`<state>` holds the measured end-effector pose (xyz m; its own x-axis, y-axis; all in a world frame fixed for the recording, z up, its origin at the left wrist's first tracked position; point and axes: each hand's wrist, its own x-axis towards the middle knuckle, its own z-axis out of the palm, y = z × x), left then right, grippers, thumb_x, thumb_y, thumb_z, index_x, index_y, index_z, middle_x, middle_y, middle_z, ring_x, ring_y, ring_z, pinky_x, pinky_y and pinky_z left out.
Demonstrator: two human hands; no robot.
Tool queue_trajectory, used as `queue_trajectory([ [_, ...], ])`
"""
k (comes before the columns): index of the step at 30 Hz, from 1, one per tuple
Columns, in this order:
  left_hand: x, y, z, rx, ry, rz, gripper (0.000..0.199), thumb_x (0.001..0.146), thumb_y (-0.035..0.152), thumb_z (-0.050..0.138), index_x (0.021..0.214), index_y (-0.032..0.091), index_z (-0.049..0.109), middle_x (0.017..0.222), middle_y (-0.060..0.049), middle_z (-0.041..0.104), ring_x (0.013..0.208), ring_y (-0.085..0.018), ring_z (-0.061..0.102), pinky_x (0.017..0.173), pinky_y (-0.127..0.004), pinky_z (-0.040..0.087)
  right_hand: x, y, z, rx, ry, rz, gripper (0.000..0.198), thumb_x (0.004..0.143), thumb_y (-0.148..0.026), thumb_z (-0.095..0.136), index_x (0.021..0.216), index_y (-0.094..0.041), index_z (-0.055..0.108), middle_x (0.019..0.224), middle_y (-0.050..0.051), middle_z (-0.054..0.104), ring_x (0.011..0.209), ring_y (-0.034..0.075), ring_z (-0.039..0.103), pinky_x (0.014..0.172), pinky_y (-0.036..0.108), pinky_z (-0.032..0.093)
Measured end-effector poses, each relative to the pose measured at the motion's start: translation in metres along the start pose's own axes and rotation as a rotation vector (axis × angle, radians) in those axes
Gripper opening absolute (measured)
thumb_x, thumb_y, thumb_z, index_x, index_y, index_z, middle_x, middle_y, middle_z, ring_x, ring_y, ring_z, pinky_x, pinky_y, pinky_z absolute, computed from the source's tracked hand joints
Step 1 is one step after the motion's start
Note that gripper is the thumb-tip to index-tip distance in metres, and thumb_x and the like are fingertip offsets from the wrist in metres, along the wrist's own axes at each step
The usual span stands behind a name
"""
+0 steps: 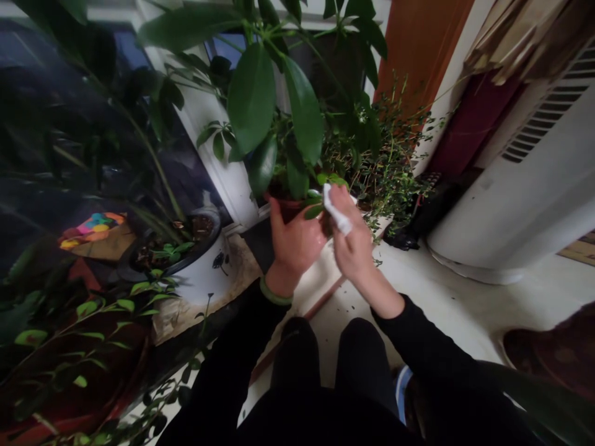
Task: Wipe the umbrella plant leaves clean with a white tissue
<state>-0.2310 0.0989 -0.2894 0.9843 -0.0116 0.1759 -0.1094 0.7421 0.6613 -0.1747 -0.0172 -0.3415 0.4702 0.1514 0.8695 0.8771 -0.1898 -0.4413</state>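
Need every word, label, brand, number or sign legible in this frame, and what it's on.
No readable text.
White pot: dark flower-like motif, not lettering.
White vented unit: no legible brand or number.
White wipe in the right hand: no print visible.
Colourful items: too blurred to read any.

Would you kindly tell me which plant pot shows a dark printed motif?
It is the dark-rimmed white pot, left of the left hand. The reddish pot behind that hand and the large red pot at lower left show none.
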Motion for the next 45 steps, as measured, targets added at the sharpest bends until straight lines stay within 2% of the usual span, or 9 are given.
queue_trajectory([
  [6,-0.005,-0.004,0.0,-0.029,-0.076,-0.034,0.101,0.098,0.091,0.02,0.149,0.015,0.061,0.166,-0.015,0.057,0.169,-0.031,0.036,0.136,-0.047,0.038,-0.052,-0.024,0.017,-0.053,-0.121,-0.067,0.066,0.114,-0.04,0.027,0.179,-0.038,0.015,0.185,0.003,0.027,0.173,0.029,0.022,0.138,0.07,0.025],
  [12,-0.005,0.003,-0.002,-0.025,-0.085,-0.022,0.102,0.099,0.09,0.015,0.148,0.012,0.061,0.169,-0.015,0.055,0.168,-0.03,0.04,0.141,-0.045,0.027,-0.085,-0.049,-0.004,0.288,-0.225,-0.036,0.055,0.112,-0.034,0.041,0.167,-0.033,0.049,0.171,0.007,0.055,0.165,0.03,0.043,0.134,0.064,0.041],
  [17,-0.005,0.003,-0.001,-0.061,-0.102,-0.04,0.102,0.099,0.091,0.016,0.142,0.012,0.064,0.164,-0.017,0.059,0.167,-0.032,0.04,0.143,-0.048,0.022,-0.051,-0.055,-0.023,0.478,0.22,0.263,0.036,0.112,-0.036,0.044,0.111,-0.027,0.08,0.122,0.008,0.084,0.124,0.031,0.078,0.112,0.058,0.062],
  [21,-0.005,0.001,0.001,-0.022,-0.071,0.022,0.095,0.1,0.088,0.02,0.137,0.016,0.07,0.152,-0.016,0.07,0.161,-0.035,0.049,0.14,-0.05,0.028,-0.001,-0.045,-0.031,0.399,0.598,0.068,0.031,0.11,-0.028,0.05,0.112,-0.029,0.08,0.124,0.004,0.083,0.13,0.03,0.075,0.122,0.059,0.054],
  [28,-0.006,-0.003,0.001,-0.023,0.022,0.019,0.081,0.105,0.08,0.024,0.139,0.023,0.07,0.152,-0.009,0.07,0.163,-0.031,0.048,0.135,-0.051,0.04,-0.002,-0.019,-0.01,-0.06,-0.159,-0.203,0.059,0.112,-0.032,0.038,0.171,-0.031,0.043,0.175,0.007,0.049,0.169,0.031,0.034,0.137,0.065,0.033],
  [31,-0.003,-0.005,-0.005,-0.015,0.103,-0.053,0.086,0.099,0.088,0.03,0.142,0.025,0.069,0.151,-0.011,0.071,0.162,-0.033,0.05,0.133,-0.051,0.044,-0.031,-0.023,-0.001,-0.034,-0.265,-0.198,0.068,0.111,-0.032,0.036,0.178,-0.03,0.025,0.182,0.008,0.034,0.171,0.031,0.027,0.137,0.067,0.031],
  [35,0.0,-0.005,-0.008,-0.023,0.115,-0.074,0.09,0.092,0.095,0.03,0.147,0.034,0.068,0.147,-0.01,0.074,0.16,-0.036,0.051,0.133,-0.059,0.041,-0.067,-0.037,-0.006,0.124,-0.302,-0.175,0.065,0.11,-0.033,0.039,0.175,-0.033,0.033,0.18,0.005,0.04,0.17,0.031,0.031,0.136,0.068,0.033],
  [40,-0.011,0.0,-0.014,-0.022,0.039,-0.018,0.079,0.104,0.078,0.026,0.13,0.023,0.075,0.143,-0.012,0.077,0.16,-0.031,0.051,0.141,-0.051,0.029,-0.082,-0.046,-0.022,0.44,-0.176,0.199,0.036,0.109,-0.034,0.051,0.13,-0.035,0.08,0.138,0.006,0.08,0.137,0.033,0.072,0.117,0.058,0.059],
  [45,-0.024,0.012,-0.034,0.095,0.244,0.196,0.053,0.111,0.054,0.038,0.111,0.02,0.08,0.12,-0.012,0.083,0.141,-0.029,0.069,0.126,-0.045,0.047,-0.073,-0.022,-0.025,0.456,0.004,0.781,0.045,0.094,-0.066,0.069,0.093,-0.022,0.081,0.09,0.009,0.083,0.092,0.031,0.08,0.085,0.045,0.067],
])
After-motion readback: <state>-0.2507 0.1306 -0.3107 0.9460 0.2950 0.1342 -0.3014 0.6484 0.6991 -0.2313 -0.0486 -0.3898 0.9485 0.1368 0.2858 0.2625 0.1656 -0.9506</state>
